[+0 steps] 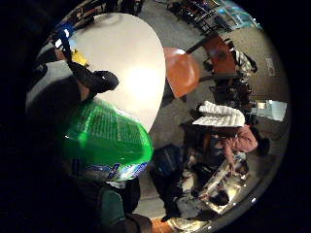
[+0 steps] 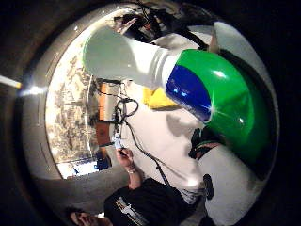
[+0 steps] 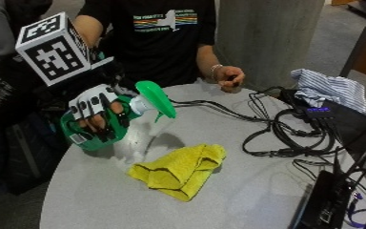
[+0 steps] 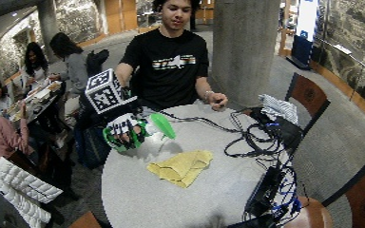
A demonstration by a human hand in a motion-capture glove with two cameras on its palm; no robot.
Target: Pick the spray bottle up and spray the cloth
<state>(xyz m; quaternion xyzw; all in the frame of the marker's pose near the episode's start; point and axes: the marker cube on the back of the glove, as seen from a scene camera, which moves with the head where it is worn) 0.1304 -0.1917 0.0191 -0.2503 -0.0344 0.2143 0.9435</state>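
- One green spray bottle [image 3: 110, 125] is up off the tabletop [image 3: 246, 191], tilted, its green nozzle head [image 3: 156, 98] aimed down toward the yellow cloth [image 3: 180, 171].
- Label check: small print covers the bottle's green side in the little-finger palm view, too fine to read; a blue band shows on the bottle in the thumb-side view, and a white sticker sits low on the body in the outside view, also unreadable.
- Gloved right hand [image 3: 96, 110] is wrapped around the bottle's neck and body, fingers [image 3: 99, 122] curled across the front, gripping it.
- Cloth lies crumpled and folded on the tabletop, just below and beside the nozzle, apart from the bottle.
- Bare left hand [image 3: 228, 78] rests at the tabletop's far edge, fingers loosely curled, near black cables [image 3: 278, 133].
- Striped fabric [image 3: 329, 88] lies at the far right.
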